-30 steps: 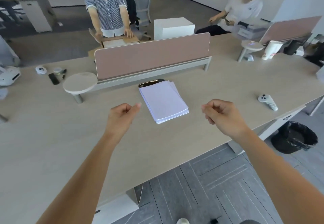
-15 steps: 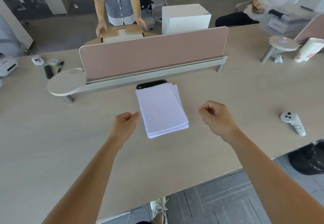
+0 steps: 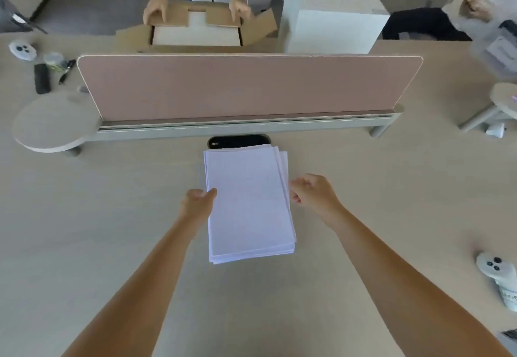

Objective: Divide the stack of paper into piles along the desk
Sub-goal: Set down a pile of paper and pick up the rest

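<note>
Head view: looking down from above onto a pale wooden desk (image 3: 112, 216), with both bare forearms reaching forward from the bottom edge.
Stack of paper (image 3: 249, 202): one thick white stack lying flat in the middle of the desk, between the two hands. Its sheets are slightly fanned at the far right corner.
Left hand (image 3: 198, 202): at the stack's left edge, thumb tip touching that edge and the other fingers curled out of sight. I cannot tell whether it has taken hold of any sheets.
Right hand (image 3: 313, 191): just beside the stack's right edge, fingers curled inward toward the paper. Whether it grasps paper cannot be told.
Phone (image 3: 237, 141): black, lying crosswise just behind the stack; the stack's far edge covers its near side.
Divider panel (image 3: 249, 88): long, pink, upright across the desk behind the phone.
Round shelf (image 3: 53, 121): at the divider's left end, raised a little off the desk.
White controller (image 3: 495, 270): on the desk far to the right, well apart from the paper.
Far left corner: a second controller (image 3: 22, 49), a pen (image 3: 67, 71) and a small black object (image 3: 42, 78).
Beyond the divider: another person's hands rest on an open cardboard box (image 3: 195, 26); a white box (image 3: 333, 21) stands to its right.
</note>
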`<action>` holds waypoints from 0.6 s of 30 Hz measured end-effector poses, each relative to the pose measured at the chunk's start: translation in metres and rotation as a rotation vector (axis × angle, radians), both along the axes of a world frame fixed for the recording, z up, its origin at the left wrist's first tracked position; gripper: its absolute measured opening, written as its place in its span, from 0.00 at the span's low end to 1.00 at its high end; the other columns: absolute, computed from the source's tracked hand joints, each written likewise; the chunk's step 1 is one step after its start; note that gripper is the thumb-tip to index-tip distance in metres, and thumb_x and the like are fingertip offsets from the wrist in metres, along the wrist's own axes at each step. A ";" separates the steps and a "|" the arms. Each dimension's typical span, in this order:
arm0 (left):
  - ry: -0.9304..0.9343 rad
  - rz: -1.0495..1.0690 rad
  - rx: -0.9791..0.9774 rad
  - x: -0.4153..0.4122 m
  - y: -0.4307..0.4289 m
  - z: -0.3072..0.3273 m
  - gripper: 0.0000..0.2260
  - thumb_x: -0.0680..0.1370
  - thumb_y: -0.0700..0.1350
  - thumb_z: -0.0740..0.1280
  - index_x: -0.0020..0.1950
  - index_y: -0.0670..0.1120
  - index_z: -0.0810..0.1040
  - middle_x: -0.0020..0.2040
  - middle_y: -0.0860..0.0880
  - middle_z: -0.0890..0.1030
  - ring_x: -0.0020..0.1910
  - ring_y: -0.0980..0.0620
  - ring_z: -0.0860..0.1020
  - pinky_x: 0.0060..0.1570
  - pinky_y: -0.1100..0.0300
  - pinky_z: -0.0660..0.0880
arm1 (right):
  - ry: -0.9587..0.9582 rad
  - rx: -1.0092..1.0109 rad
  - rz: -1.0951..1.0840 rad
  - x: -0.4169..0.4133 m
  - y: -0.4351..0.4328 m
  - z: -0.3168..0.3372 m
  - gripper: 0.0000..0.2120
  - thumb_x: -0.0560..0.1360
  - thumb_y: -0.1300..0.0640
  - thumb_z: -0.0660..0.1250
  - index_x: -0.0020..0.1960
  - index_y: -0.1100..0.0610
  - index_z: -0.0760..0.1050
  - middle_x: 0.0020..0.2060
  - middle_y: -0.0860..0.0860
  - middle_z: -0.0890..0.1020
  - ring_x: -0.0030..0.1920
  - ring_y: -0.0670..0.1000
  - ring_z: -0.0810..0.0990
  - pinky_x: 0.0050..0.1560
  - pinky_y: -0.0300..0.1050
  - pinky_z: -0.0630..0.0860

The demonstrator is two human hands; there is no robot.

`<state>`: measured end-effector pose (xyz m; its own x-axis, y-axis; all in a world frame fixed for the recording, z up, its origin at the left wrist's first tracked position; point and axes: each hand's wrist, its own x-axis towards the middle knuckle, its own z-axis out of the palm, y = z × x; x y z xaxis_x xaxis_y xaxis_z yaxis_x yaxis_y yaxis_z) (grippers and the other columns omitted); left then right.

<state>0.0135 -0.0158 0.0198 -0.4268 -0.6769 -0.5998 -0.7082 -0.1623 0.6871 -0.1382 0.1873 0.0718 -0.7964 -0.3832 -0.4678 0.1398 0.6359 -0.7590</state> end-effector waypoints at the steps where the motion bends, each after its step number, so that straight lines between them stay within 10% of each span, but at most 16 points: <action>1: -0.048 0.033 -0.004 -0.006 -0.002 -0.011 0.18 0.75 0.54 0.65 0.50 0.38 0.79 0.46 0.34 0.79 0.45 0.38 0.80 0.46 0.53 0.74 | -0.019 0.020 0.032 -0.010 -0.008 -0.013 0.10 0.71 0.50 0.66 0.38 0.57 0.76 0.32 0.48 0.80 0.32 0.46 0.78 0.41 0.49 0.79; 5: -0.161 0.125 -0.021 -0.027 -0.005 -0.037 0.30 0.77 0.55 0.66 0.69 0.33 0.69 0.67 0.34 0.74 0.64 0.36 0.75 0.62 0.46 0.72 | -0.052 0.171 0.168 -0.038 -0.031 -0.055 0.11 0.74 0.50 0.62 0.38 0.55 0.68 0.31 0.49 0.74 0.32 0.51 0.72 0.34 0.42 0.66; 15: -0.269 0.208 -0.051 -0.049 0.003 -0.064 0.15 0.76 0.50 0.66 0.34 0.44 0.70 0.31 0.47 0.70 0.35 0.45 0.71 0.36 0.57 0.64 | -0.092 0.327 0.213 -0.056 -0.048 -0.089 0.12 0.77 0.51 0.62 0.49 0.61 0.69 0.38 0.50 0.72 0.36 0.50 0.72 0.29 0.42 0.66; 18: -0.291 0.191 -0.078 -0.051 0.005 -0.066 0.13 0.76 0.50 0.66 0.35 0.44 0.71 0.31 0.47 0.70 0.32 0.46 0.69 0.32 0.58 0.63 | -0.036 0.385 0.303 -0.049 -0.054 -0.089 0.19 0.78 0.48 0.61 0.61 0.61 0.71 0.53 0.54 0.75 0.56 0.56 0.75 0.50 0.49 0.76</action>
<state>-0.0371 -0.0104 -0.0465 -0.1075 -0.7767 -0.6206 -0.8379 -0.2652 0.4770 -0.1867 0.1330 -0.0168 -0.6565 -0.3893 -0.6461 -0.0734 0.8854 -0.4590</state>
